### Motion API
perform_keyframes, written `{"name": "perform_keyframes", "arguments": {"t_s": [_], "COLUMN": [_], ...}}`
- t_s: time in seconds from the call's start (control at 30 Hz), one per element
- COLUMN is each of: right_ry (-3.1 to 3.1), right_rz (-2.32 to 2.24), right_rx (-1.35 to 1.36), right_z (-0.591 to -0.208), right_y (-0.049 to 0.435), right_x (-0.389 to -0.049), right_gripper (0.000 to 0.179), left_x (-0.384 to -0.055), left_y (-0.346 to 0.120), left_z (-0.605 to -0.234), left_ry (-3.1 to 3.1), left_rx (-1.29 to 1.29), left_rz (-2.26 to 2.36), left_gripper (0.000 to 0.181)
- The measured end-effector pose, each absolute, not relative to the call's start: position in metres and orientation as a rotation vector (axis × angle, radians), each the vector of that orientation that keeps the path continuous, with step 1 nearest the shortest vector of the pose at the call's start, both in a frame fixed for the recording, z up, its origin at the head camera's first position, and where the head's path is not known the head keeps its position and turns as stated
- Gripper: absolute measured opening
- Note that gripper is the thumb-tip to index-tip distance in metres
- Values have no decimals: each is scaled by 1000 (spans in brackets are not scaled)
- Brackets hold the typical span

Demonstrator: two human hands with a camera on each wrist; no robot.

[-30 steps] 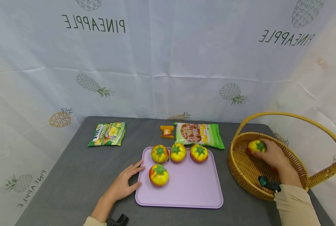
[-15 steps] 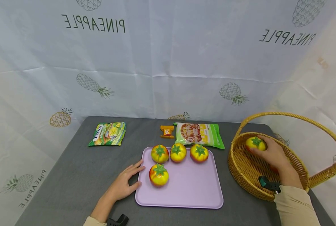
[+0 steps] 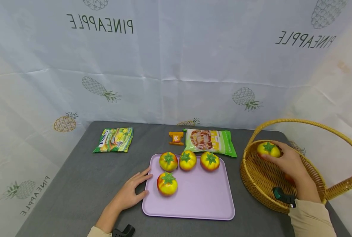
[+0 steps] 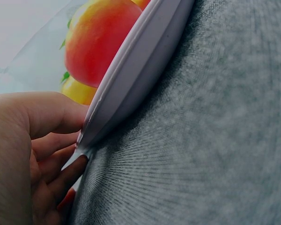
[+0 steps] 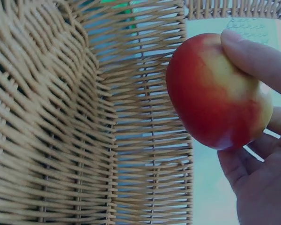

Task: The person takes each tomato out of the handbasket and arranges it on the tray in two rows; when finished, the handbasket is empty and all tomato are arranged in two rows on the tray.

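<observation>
Slightly higher than a second ago, one round, green-leaved red-and-yellow fruit (image 3: pixel 264 150) is gripped between the right hand's (image 3: pixel 289 160) thumb and fingers, near the far rim of the golden wicker basket (image 3: pixel 249 179). The left hand (image 3: pixel 131 191), fingers apart, touches the rectangular lilac tray (image 3: pixel 202 197).

White fabric backdrop (image 3: pixel 199 49), bluish in mid, creamier at L & R sides, w/ a long horiz. crease (image 3: pixel 161 80) & a vert. crease (image 3: pixel 161 105) nr. ctr. Prints: grey-outlined pineapples (image 3: pixel 243 96), some w/ green leaves (image 3: pixel 112 96), plus small orange pineapples (image 3: pixel 64 124); dk. "PINEAPPLE" lettering (image 3: pixel 101 24) reads mirror-reversed. Dk. grey tabletop (image 3: pixel 75 184), fabric-like texture up close, far edge just beside backdrop. Light soft, w/ faint shadows.
</observation>
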State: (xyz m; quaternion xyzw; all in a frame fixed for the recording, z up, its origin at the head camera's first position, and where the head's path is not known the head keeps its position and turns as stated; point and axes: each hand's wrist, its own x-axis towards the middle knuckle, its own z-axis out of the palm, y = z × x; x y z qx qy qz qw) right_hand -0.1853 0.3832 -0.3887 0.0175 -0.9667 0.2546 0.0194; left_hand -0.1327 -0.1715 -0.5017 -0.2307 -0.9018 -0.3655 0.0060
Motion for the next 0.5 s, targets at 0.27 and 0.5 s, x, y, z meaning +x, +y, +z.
{"name": "perform_keyframes", "arguments": {"t_s": [0.27,0.5], "right_ry": [-3039,-3001], "right_rz": [765,731], "right_rx": [69,147], "right_z": [-374,-363], "right_y": [375,364], "right_x": [-179,-168], "right_gripper": [82,77], "left_x": [-133,-133], "left_y": [-172,-173], "left_z": [-505,-504], "left_ry": [-2820,-2819], "left_rx": [-730,-728], "left_rz": [-1125,-1141], "left_gripper": [51,50]}}
